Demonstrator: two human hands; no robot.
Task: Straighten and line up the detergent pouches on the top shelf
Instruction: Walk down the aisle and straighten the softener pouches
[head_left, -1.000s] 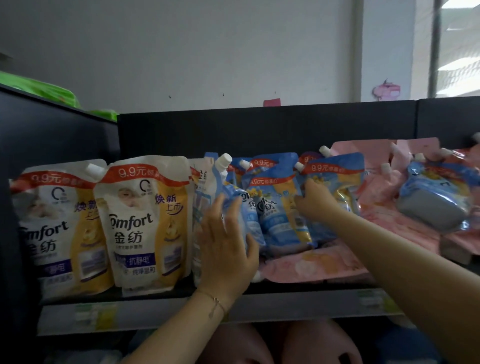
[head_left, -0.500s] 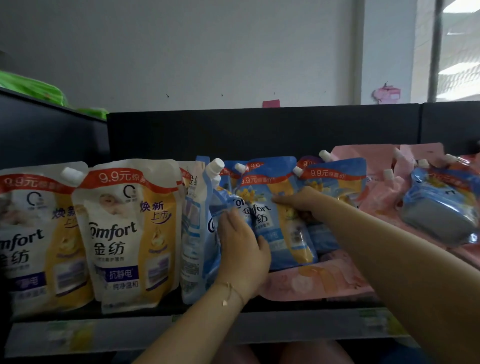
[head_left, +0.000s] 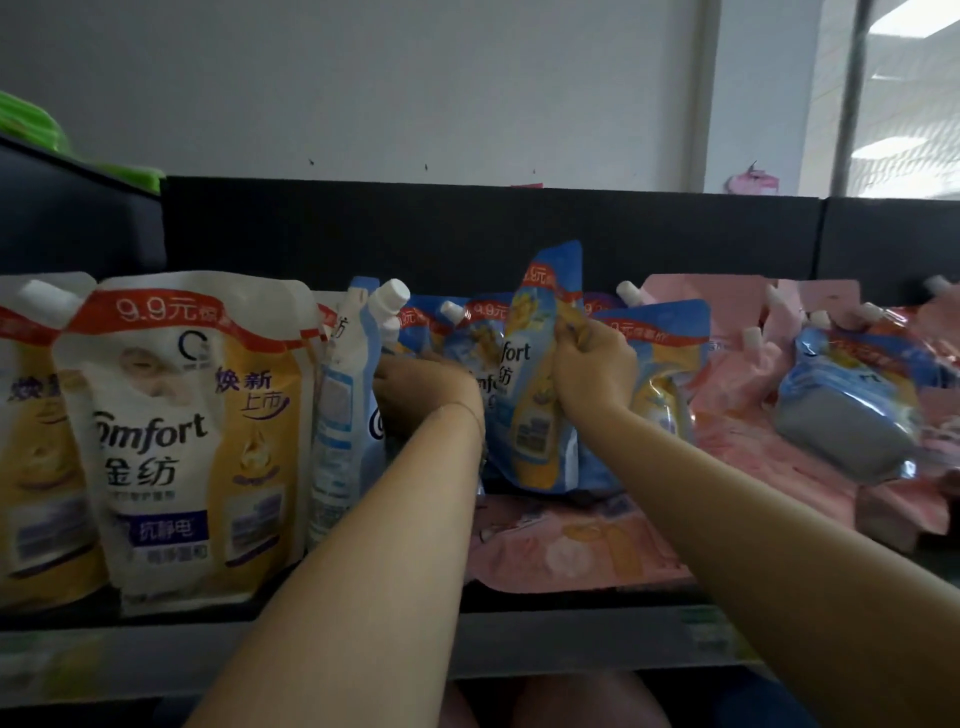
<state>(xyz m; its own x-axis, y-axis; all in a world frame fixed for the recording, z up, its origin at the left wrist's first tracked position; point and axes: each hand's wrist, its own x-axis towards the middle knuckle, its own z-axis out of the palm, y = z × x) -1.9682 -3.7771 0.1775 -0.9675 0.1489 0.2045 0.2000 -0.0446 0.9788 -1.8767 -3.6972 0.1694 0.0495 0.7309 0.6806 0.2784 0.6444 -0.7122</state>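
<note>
Detergent pouch (head_left: 540, 384), blue with a yellow panel, stands on the top shelf (head_left: 571, 644), tilted and with its top higher than the blue pouches around it. Right hand (head_left: 592, 364) grips its right edge near the top, fingers (head_left: 576, 332) curled tight onto the film. Left of those fingers, the left hand (head_left: 423, 397) is pushed in among more blue pouches (head_left: 467, 332); its fingers are bent and hidden behind the packs, so grasp or mere contact cannot be told. Just left of the left hand a pale blue pouch (head_left: 337, 426) stands edge-on, white cap up. Further left, two white-and-yellow pouches (head_left: 171, 447) stand upright, faces forward, touching. Below both hands a pink pouch (head_left: 571, 551) lies flat at the shelf front. Right of the right-hand fingers, more pink pouches (head_left: 737, 415) are slumped, with a blue pouch (head_left: 852, 410) lying tipped on top of them. Black back panel (head_left: 467, 228) runs behind everything.
</note>
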